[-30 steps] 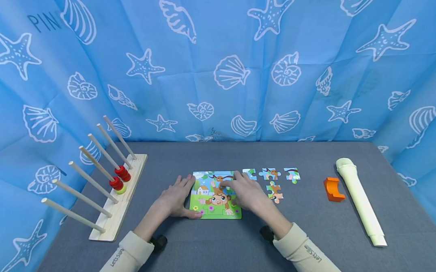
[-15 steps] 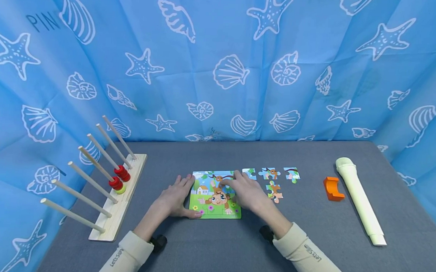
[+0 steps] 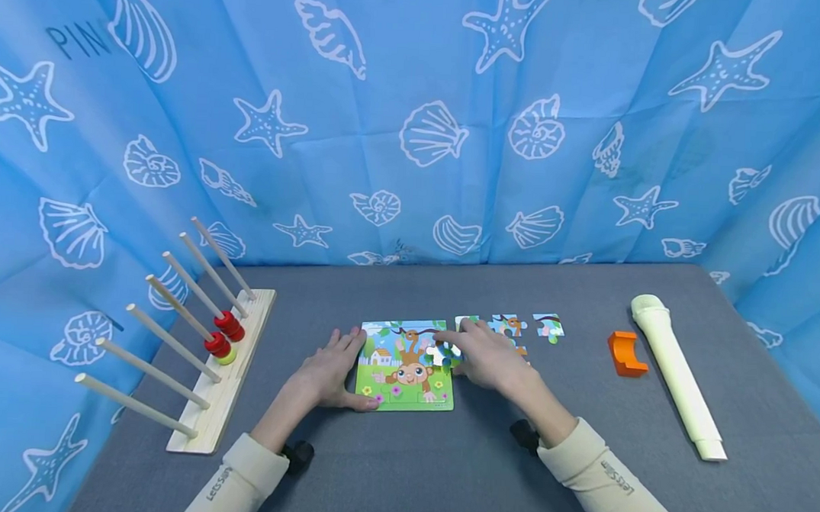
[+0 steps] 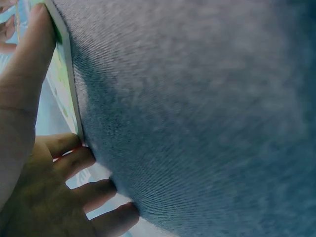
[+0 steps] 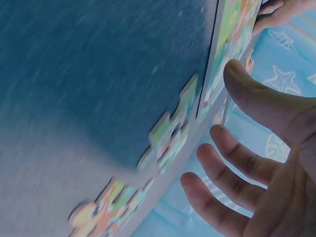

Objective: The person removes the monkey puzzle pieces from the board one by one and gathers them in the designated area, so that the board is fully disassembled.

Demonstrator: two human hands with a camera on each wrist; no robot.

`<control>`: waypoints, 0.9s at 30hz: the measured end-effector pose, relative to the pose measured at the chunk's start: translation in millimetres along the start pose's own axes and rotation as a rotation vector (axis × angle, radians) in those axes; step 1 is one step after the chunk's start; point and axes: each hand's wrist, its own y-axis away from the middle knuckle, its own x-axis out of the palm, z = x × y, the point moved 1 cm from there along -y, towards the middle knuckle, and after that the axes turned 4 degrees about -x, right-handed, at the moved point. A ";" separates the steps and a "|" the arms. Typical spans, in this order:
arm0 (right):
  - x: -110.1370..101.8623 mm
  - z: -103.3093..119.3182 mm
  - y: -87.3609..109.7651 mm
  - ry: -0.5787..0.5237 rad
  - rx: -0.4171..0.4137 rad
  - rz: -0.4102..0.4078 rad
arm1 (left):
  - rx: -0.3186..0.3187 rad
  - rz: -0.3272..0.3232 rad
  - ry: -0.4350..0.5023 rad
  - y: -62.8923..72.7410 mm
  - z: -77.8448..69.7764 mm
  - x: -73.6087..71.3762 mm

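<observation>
A monkey jigsaw puzzle in its flat board lies on the table in the head view. My left hand rests against its left side, fingers stretched out. The left thumb presses the board's near edge in the left wrist view. At the board's right side, my right hand pinches a blue-green puzzle piece beside a white patch in the picture. Its thumb shows in the right wrist view, but the grip itself is hidden there. Several loose pieces lie to the right, some partly behind this hand.
A wooden peg rack with several upright rods and red and yellow rings stands at left. On the right lie an orange curved block and a pale toy microphone. A blue shell-print curtain hangs behind the table.
My right hand has shifted right, away from the board's middle, with the puzzle piece. A white patch now shows at the board's right side. The left hand stays in place.
</observation>
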 end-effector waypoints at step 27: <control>-25.3 -100.9 55.3 -0.001 0.071 0.079 | 0.012 0.056 -0.034 -3.3 -1.1 -2.6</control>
